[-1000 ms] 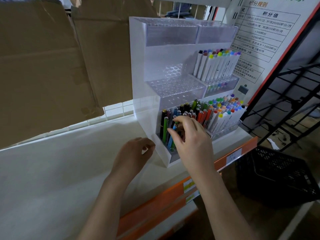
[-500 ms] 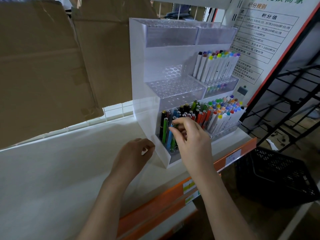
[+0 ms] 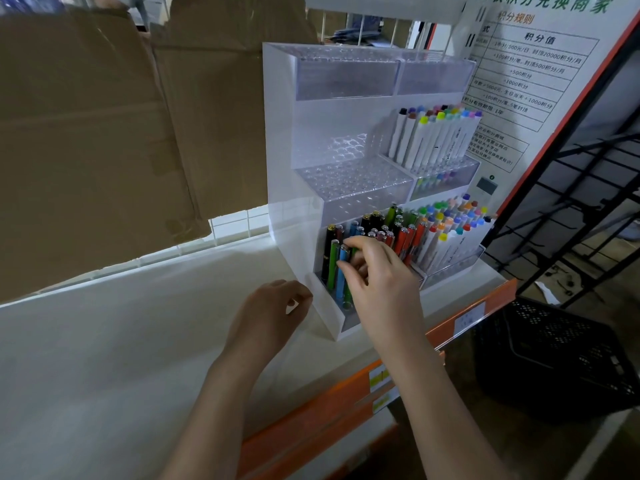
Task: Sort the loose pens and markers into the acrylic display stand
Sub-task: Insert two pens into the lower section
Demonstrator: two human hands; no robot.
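Just right of the frame's centre, the right hand (image 3: pixel 377 275) pinches a blue pen (image 3: pixel 342 271) standing in the bottom tier of the acrylic display stand (image 3: pixel 277 140), while the left hand (image 3: pixel 268 317) rests loosely curled (holding nothing) on the white shelf (image 3: pixel 104 341) beside the stand's lower left corner. White markers (image 3: pixel 429 140) fill the middle right tier, and cardboard (image 3: pixel 86 133) fills the upper left.

Two bare forearms entered from the lower middle of the frame, with no sleeves, watch or rings showing. The left hand (image 3: pixel 273 311) and the right hand (image 3: pixel 382 284) were ungloved, with short, plain, unpainted nails where the fingertips could be seen.
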